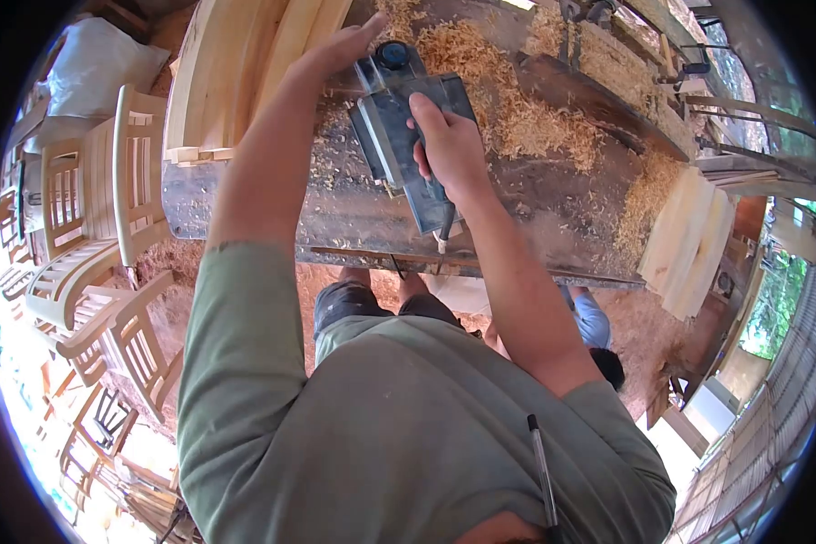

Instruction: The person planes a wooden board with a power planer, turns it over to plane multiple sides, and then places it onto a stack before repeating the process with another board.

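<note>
Boxy dark-grey electric planer (390,92): right hand (453,150) wrapped round it; left hand (343,50) open alongside, unbraced, so planer could twist. Curly tan wood shavings (539,136) beyond planer: could clog it.

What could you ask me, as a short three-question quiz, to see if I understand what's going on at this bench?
1. What does the person's right hand hold?
a) a hammer
b) a dark power tool
c) a paintbrush

2. True or false: pale wood shavings lie loose on the bench.

3. Fill in the missing word: the wooden chairs stand on the person's ____ side.

Key: 1 b; 2 true; 3 left.
</note>
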{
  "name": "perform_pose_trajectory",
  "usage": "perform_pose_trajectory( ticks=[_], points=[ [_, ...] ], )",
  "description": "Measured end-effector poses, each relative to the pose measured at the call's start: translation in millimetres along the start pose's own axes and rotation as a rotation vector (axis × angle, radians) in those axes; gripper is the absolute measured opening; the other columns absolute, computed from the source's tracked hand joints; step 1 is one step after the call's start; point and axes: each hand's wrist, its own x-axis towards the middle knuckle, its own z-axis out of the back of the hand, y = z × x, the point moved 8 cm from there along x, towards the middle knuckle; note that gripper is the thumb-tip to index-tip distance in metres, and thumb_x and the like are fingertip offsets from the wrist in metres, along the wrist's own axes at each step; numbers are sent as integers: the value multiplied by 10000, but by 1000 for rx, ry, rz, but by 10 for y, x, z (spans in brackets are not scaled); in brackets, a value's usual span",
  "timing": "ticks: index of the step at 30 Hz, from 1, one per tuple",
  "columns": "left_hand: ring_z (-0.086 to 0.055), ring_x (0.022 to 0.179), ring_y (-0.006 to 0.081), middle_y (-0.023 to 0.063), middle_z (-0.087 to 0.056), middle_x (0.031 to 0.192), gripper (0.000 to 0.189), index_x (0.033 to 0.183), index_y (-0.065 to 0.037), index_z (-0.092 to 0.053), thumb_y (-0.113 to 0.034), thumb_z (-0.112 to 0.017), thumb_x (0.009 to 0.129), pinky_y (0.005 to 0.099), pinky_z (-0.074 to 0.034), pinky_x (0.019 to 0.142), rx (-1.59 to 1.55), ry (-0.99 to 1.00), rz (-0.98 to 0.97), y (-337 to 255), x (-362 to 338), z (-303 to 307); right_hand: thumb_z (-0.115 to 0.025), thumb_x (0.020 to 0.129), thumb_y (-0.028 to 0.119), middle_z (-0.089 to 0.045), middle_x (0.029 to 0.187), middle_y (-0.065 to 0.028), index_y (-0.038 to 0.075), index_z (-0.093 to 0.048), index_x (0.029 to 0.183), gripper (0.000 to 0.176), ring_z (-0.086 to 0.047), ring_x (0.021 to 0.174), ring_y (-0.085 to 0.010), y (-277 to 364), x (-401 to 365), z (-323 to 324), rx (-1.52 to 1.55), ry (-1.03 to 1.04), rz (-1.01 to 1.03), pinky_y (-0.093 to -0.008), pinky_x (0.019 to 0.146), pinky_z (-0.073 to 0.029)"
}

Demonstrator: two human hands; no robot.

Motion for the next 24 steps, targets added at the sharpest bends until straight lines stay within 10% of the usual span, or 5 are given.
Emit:
perform_pose_trajectory(
  ticks=[4, 7, 11, 13, 24],
  points=[
    [-642, 951, 418, 276, -659, 1018, 393, 817, 20, -673, -356, -597, 903, 501, -495, 822, 28, -794, -175, 43, -1406, 235, -667, 885, 532, -555, 550, -49, -24, -642, 779, 566, -522, 425, -121, -6, 13, -4, 5, -13, 8, -282, 397, -389],
    [-606, 577, 346, 177, -616, 679, 115, 731, -45, -633, -139, -653, 792, 463, -485, 521, 37, -662, -129, 361, -2439, -729, -635, 908, 539, -544, 552, -50, -28, -639, 884, 568, -453, 386, -123, 43, 18, -38, 13, 2, 30, -282, 393, -345],
    [-653, 1050, 353, 180, -680, 1151, 246, 945, -11, -702, -170, -709, 757, 459, -531, 919, -161, 83, -633, -710, -3433, -2259, -673, 891, 526, -546, 543, -48, -23, -631, 785, 560, -510, 406, -127, 52, 23, -59, 55, 30, 35, -283, 380, -375],
    [-316, 1415, 487, 340, -369, 1481, 638, 1186, 141, -602, -431, -597, 904, 508, -265, 1186, 94, 146, -660, -834, -3391, -2701, -637, 909, 553, -536, 547, -44, 7, -618, 836, 551, -461, 382, -128, 65, 40, -81, 23, 30, 28, -286, 371, -338],
    [-163, 1477, 507, 388, -167, 1563, 899, 1347, 27, -580, -736, -433, 894, 541, -176, 1202, 494, 406, -384, -577, -3060, -2916, -665, 893, 547, -532, 537, -34, 31, -590, 763, 537, -471, 373, -123, 305, 323, -234, 53, 6, 61, -275, 357, -335]
  ],
)
